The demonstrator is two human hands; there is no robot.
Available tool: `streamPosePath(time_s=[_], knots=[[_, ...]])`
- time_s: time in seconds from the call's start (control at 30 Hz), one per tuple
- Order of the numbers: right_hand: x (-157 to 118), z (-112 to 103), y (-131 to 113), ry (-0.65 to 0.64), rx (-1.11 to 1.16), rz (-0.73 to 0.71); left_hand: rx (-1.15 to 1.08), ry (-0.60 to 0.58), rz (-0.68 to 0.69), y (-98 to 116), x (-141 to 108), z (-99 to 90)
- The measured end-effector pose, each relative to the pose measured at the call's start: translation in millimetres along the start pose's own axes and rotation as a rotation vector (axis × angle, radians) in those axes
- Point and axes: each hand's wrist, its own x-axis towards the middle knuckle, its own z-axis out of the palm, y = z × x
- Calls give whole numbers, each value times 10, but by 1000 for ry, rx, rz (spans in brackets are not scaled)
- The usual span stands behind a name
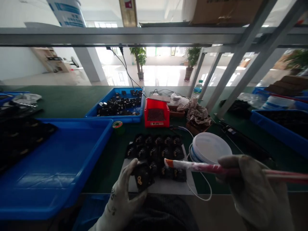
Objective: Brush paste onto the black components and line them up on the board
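- Left hand (125, 195): the grip is clenched on a black moulded part (142, 176) with a brass-coloured fitting on its face, held over the near end of a white board (158, 187).
- Right hand (250, 189): the grip is closed on a red-and-white wrapped applicator (204, 167). Its orange tip (168, 163) points left, near the black part; no contact is visible.
- Rows of black parts (156, 150) sit closely spaced on the white board.
- Risk: a slack left grip can drop the black part onto the rows and knock neighbouring parts out of line.
- Risk: a wide swing of the applicator can strike those rows or the round white tub (211, 147) beside the right hand.
- Risk: a thin white cable (204, 192) loops past the board's right edge and can snag a wrist or sleeve.
- Edges: the white board reaches the near edge of the green counter (103, 173). A part falling there can go over the edge.
- Open room: a green strip lies between the board and a large blue tray (55, 166). Farther back, a red bin (156, 114) limits reach.
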Motion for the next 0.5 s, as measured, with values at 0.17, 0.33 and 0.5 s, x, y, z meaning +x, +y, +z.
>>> streamPosePath(time_s=[0.17,0.33,0.5], knots=[[-430,349,55,-107,5,-276,28,30,92,70,29,28],[-375,455,61,-439,-178,-594,19,75,105,120,12,56],[-447,534,-10,-445,-248,-600,-13,29,79,141,24,28]])
